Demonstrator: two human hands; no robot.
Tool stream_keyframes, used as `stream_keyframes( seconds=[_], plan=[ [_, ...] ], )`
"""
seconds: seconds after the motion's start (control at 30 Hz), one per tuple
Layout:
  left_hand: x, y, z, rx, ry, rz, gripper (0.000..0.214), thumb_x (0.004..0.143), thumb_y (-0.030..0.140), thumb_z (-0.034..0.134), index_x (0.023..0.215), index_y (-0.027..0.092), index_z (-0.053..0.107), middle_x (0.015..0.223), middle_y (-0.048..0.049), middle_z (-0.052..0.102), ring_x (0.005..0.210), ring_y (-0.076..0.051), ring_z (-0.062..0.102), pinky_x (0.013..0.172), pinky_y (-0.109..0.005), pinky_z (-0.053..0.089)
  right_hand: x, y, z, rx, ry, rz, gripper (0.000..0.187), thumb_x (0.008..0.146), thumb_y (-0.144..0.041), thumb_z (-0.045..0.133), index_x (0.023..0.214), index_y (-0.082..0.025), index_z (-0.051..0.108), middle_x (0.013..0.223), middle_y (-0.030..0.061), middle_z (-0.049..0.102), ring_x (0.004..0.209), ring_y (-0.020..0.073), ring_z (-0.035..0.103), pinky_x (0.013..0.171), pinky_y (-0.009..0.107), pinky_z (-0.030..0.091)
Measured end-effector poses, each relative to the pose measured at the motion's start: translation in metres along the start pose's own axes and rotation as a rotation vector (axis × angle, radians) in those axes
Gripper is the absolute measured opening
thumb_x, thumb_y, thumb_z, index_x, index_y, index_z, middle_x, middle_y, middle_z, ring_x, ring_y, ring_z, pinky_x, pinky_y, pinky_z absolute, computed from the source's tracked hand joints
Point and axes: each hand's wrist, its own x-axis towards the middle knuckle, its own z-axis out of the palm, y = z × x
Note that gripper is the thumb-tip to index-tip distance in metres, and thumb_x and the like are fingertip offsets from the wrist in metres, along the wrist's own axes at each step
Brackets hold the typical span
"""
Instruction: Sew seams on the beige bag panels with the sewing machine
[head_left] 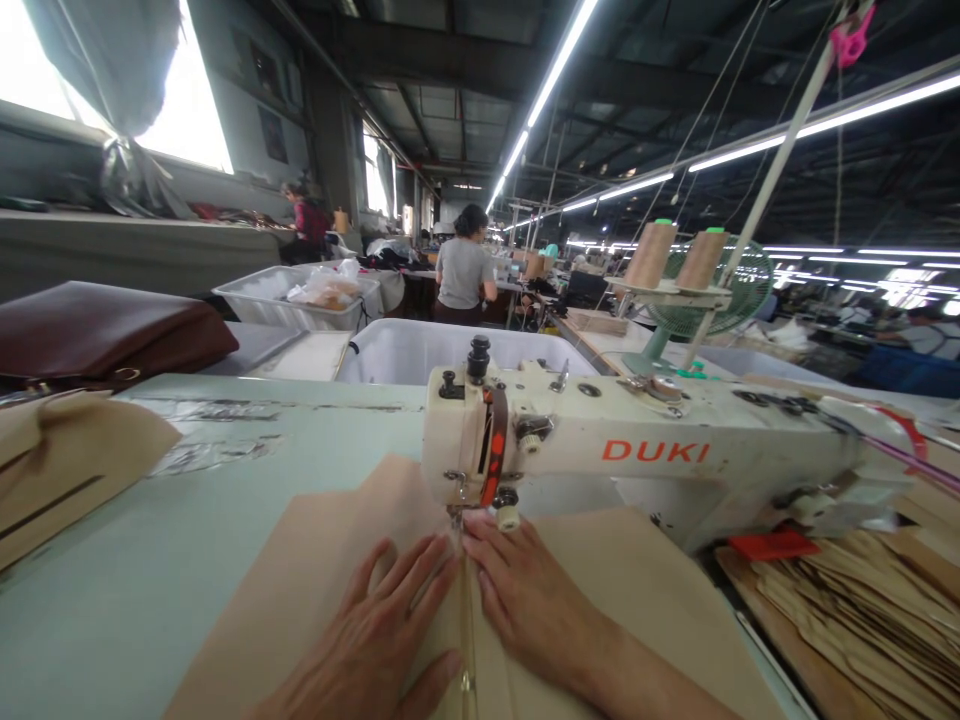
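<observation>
A tan piece of material [315,570] lies flat on the pale green table [150,560] under the head of a cream sewing machine [645,450] marked DUKI. My left hand [375,640] rests flat on the tan piece, fingers stretched toward the needle [454,515]. My right hand [525,595] lies flat just right of a seam line [466,620], fingertips close to the presser foot. Both hands press the material and hold nothing.
A stack of tan cut pieces [862,610] sits at the right. More tan pieces [60,460] and a dark brown bag [97,330] lie at the left. White bins [420,350] stand behind the table. Two thread cones [675,255] and a green fan [720,290] stand behind the machine. People [463,275] work further back.
</observation>
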Motion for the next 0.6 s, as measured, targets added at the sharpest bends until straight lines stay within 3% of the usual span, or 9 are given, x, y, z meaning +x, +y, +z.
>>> stream_keyframes(
  seconds=[0.33,0.6],
  plan=[
    [0.0,0.001,0.003,0.027,-0.02,0.013,0.065,0.087,0.04,0.061,0.144,0.014,0.043,0.146,-0.0077,0.052,0.13,-0.029,0.05,0.106,-0.046,0.042,0.0,-0.001,-0.002,0.016,-0.012,0.024,0.041,0.101,-0.019,0.038,0.142,-0.023,0.044,0.15,0.0043,0.046,0.136,0.0209,0.044,0.116,0.049,0.033],
    [-0.004,-0.005,0.01,-0.107,-0.097,-0.007,0.069,0.097,0.04,0.054,0.155,0.017,0.024,0.156,-0.0084,0.037,0.141,-0.025,0.037,0.118,-0.047,0.026,0.002,0.004,-0.001,0.006,-0.006,0.008,0.042,0.099,-0.019,0.042,0.141,-0.02,0.046,0.142,0.0083,0.054,0.132,0.0229,0.048,0.117,0.05,0.03]
  ],
)
